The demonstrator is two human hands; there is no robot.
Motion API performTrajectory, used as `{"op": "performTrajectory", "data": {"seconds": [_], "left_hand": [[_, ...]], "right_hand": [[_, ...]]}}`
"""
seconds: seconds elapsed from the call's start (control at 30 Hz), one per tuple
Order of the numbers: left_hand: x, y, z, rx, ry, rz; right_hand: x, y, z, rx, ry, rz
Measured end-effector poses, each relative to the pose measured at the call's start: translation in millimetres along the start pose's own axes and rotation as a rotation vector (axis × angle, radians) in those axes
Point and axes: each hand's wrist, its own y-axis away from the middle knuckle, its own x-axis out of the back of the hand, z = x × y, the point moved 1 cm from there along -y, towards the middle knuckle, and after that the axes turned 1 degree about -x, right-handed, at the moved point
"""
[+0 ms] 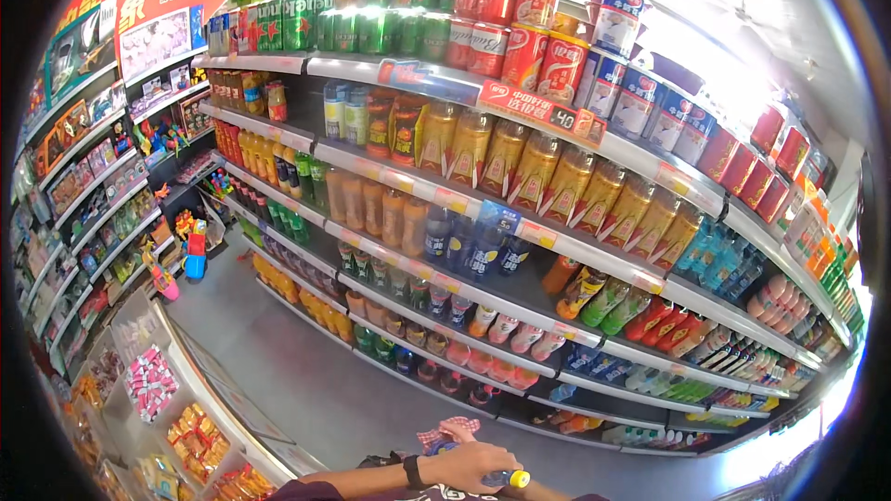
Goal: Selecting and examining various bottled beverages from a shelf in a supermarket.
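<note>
At the bottom centre, my left hand [477, 466], with a black band on its wrist, is closed around a plastic bottle [495, 479] with a yellow cap. The cap points to the lower right. Just beyond it, my right hand [459, 427] holds a red-and-white checked cloth [427, 438]. A blue patch, perhaps the bottle's label, shows beside the cloth; my left hand hides the middle of the bottle. Part of my right forearm shows below the cap. Ahead stands a long drinks shelf [431, 195] with rows of bottles and cans.
At the lower left stands a bin counter [167, 334] with wrapped snacks. Toy shelves [104, 174] line the left wall. Toys, one red and blue [195, 254], stand near the far corner. A grey floor aisle [278, 355] runs between counter and drinks shelf.
</note>
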Motion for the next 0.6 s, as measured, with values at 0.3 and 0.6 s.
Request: {"op": "performTrajectory", "data": {"seconds": [0.3,0.6], "left_hand": [[57,26,23,-0.110,0.122,0.250],[52,45,20,-0.256,0.183,0.028]], "right_hand": [[-7,-6,22,0.098,-0.080,0.044],[7,5,61,0.263,-0.217,0.081]]}}
